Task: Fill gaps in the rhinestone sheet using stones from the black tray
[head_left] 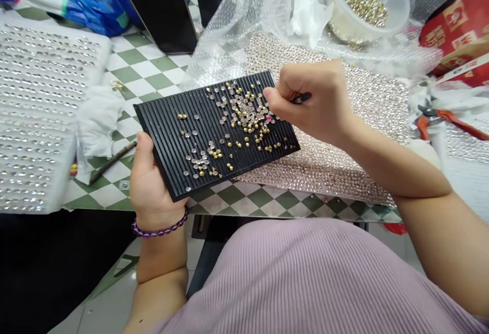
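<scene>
My left hand (147, 178) grips the near left corner of a black ridged tray (198, 145), held tilted above the table edge. Several small clear and gold rhinestones (244, 112) lie scattered in its grooves, thickest near the far right corner. My right hand (311, 100) hovers over that corner, fingers pinched on a thin dark picker tool (301, 98) whose pink tip (268, 118) touches the stones. Under the tray lies a sheet covered in rhinestones (344, 156).
A white board of set stones (34, 115) lies at left beside crumpled tissue (95, 120) and a dark stick (112, 161). A clear tub of gold stones (362, 5) sits at the back in bubble wrap. Orange-handled pliers (439, 117) lie at right.
</scene>
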`<state>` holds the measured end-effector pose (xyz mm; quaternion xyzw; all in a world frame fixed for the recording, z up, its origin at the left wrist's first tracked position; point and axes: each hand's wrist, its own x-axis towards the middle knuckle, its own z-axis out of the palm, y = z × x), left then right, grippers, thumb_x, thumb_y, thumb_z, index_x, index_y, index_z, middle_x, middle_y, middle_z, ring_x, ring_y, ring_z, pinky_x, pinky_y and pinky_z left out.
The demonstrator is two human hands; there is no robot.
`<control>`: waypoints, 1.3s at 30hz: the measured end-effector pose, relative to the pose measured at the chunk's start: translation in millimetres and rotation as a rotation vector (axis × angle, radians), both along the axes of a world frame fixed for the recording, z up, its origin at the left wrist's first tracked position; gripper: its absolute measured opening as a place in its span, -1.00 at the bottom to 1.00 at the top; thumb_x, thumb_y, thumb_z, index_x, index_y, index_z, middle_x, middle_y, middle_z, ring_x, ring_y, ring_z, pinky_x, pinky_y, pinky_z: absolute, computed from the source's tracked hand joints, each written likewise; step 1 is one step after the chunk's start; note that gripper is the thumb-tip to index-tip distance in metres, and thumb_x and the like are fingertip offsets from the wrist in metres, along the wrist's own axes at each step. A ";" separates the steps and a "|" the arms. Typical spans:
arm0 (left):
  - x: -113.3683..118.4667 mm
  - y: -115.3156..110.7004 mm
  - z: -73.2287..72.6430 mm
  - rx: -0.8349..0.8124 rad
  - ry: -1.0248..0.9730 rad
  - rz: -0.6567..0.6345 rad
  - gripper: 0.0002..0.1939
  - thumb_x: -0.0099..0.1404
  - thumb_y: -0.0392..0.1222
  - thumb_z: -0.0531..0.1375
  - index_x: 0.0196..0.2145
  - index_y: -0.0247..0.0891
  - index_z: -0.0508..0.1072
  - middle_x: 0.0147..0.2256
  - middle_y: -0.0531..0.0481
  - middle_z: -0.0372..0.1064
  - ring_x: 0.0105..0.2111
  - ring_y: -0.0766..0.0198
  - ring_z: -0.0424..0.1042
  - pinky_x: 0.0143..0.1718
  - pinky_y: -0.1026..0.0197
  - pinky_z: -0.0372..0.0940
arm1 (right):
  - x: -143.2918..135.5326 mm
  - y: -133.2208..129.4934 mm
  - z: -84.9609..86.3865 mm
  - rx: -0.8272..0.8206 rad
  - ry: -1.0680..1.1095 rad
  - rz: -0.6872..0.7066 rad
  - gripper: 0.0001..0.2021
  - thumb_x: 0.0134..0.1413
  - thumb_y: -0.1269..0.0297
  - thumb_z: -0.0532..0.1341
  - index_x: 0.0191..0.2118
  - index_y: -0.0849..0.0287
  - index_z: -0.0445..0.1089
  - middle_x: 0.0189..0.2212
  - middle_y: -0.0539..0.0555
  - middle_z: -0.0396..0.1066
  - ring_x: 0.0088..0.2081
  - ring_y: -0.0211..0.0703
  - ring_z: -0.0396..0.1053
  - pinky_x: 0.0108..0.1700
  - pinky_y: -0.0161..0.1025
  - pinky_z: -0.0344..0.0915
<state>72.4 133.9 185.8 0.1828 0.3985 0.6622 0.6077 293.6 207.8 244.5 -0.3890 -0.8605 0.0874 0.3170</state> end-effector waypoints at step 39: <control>11.7 -3.6 7.7 0.182 0.174 -0.010 -0.64 0.42 -0.16 -0.12 -0.02 -0.37 0.33 0.03 0.13 0.32 0.22 0.32 0.05 0.31 0.18 -0.14 | 81.3 -94.3 -27.4 -0.081 -0.039 -0.225 -0.65 0.10 0.43 0.14 -0.65 0.17 0.05 -0.68 -0.07 0.27 -0.62 -0.41 0.23 -0.61 -0.35 0.10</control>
